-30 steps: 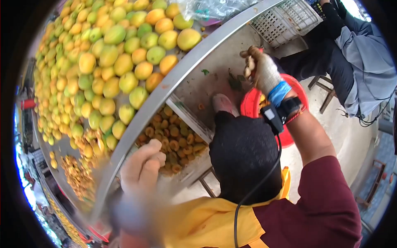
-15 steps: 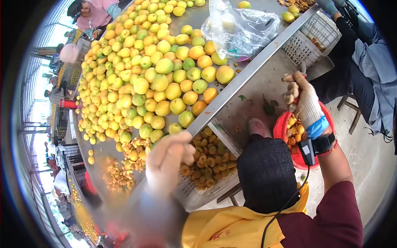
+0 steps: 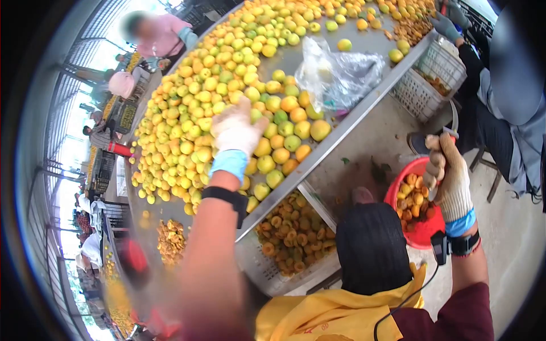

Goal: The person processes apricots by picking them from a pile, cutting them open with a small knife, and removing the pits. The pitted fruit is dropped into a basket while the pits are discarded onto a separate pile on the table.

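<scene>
My left hand [image 3: 236, 128], in a pale glove with a blue band at the wrist, reaches onto the heap of yellow-orange apricots [image 3: 187, 122] on the metal table. Its thumb stands apart from the fingers, and the fingertips touch the fruit. On the right, my gloved right hand [image 3: 452, 176] is closed around a small tool with a curved, pale blade [image 3: 455, 116] and some red at its base. The handle is mostly hidden by the fingers. Just below and left of this hand is a red bucket [image 3: 392, 196] holding apricot pieces [image 3: 414, 199].
A white crate [image 3: 267, 278] of halved apricots sits below the table's metal edge [image 3: 335, 145]. A clear plastic bag [image 3: 341, 74] lies on the table. Apricot scraps [image 3: 170, 241] are piled at left. White baskets [image 3: 415, 94] stand near a co-worker's legs [image 3: 483, 116] at right.
My left hand has moved from the table's near edge up and away onto the apricot heap. My right hand has come lower and slightly right, still holding the curved tool. The view has shifted.
</scene>
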{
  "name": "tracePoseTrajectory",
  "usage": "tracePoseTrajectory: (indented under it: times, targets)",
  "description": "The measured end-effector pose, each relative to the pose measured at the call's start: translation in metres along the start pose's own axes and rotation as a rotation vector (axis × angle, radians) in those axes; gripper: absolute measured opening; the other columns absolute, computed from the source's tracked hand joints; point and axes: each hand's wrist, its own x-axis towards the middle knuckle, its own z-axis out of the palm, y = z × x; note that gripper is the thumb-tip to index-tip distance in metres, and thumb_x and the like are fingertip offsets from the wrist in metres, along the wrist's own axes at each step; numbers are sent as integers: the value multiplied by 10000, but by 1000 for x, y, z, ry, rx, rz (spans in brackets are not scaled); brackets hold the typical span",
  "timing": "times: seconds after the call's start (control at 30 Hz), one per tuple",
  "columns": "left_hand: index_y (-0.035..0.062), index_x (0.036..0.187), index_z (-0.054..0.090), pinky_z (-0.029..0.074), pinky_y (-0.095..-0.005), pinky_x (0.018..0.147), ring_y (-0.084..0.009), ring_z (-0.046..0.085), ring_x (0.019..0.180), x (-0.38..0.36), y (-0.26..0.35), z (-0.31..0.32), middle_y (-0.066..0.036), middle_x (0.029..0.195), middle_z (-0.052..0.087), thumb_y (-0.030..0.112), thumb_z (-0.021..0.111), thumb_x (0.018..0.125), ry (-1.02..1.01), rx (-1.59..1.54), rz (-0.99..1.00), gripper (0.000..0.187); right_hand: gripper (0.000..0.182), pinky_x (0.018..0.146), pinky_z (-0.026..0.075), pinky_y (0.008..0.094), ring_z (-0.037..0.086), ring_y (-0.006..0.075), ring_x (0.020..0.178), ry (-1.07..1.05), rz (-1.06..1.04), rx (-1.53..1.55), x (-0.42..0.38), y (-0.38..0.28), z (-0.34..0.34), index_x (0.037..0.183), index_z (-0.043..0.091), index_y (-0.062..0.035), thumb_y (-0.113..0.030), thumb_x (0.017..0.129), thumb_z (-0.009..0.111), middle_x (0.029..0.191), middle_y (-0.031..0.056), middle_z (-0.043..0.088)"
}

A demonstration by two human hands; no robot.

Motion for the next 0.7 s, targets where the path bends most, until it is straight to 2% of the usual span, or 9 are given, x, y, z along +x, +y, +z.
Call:
tracePoseTrajectory:
  times: [0.17,0.23,0.27,0.33,0.37,0.43,0.57,0.63,0.7]
  targets:
    - [91,1359,577,381,-538,1135,-395,642,1188,16,6,6,-170,1246,691,513,628,938,-23,205,-29,598,376,339,345,235,362,48,385,122,-44,-41,-15,0,-1,1003,611,-83,-439,1093,532,587,-74,448]
    - [60,1477,518,402,-480,1118,-307,660,1185,5,13,-34,-179,1337,656,427,646,963,-189,-157,-169,645,397,329,346,238,430,106,337,-107,-43,-160,-26,-5,-5,1086,637,-8,-385,1102,514,652,0,622]
    - [60,1477,518,402,-480,1118,-307,660,1185,-3,10,-39,-179,1337,656,427,646,963,-177,-155,-171,645,397,329,346,238,430,106,337,-116,-50,-157,-32,-9,3,1086,637,-8,-385,1102,514,652,0,622]
    - [24,1476,523,494,-394,997,-263,673,1097,-41,-1,-42,-164,1261,670,273,641,983,176,-1037,-122,564,414,347,337,222,438,95,351,-123,-59,-468,-58,-17,27,1122,637,4,-384,1107,494,668,6,630]
    - [24,1476,523,494,-394,997,-263,673,1097,-65,0,-57,-164,1261,670,273,641,983,182,-1034,-137,564,410,374,346,214,463,85,381,-188,-61,-551,-66,-19,36,1141,640,-7,-386,1109,488,693,8,638]
    - [-29,1537,411,556,-398,955,-201,672,1068,-115,1,-94,-157,1360,608,231,644,1008,25,-1696,-80,634,405,391,360,214,480,84,405,-225,-15,-637,-84,-18,62,1144,644,-15,-388,1109,489,704,10,640]
    - [-40,1549,388,556,-413,981,-238,682,1077,-215,10,-122,-188,1373,594,267,662,1007,99,-1918,-5,681,398,488,440,212,560,78,525,-517,129,-744,-123,-2,105,1114,675,-39,-415,1082,546,711,9,625]
    - [-16,1566,391,520,-405,1014,-254,641,1105,-258,14,-133,-195,1430,560,85,541,997,117,-2073,4,597,396,516,447,218,563,74,552,-672,154,-784,-143,12,126,1111,676,-36,-413,1074,563,711,6,619]
    - [-13,1575,378,520,-417,1020,-258,637,1127,-293,9,-135,-192,1423,565,88,552,993,113,-2064,26,615,366,527,437,237,547,78,565,-798,201,-810,-167,25,150,1094,675,-39,-387,1077,563,705,-4,606]
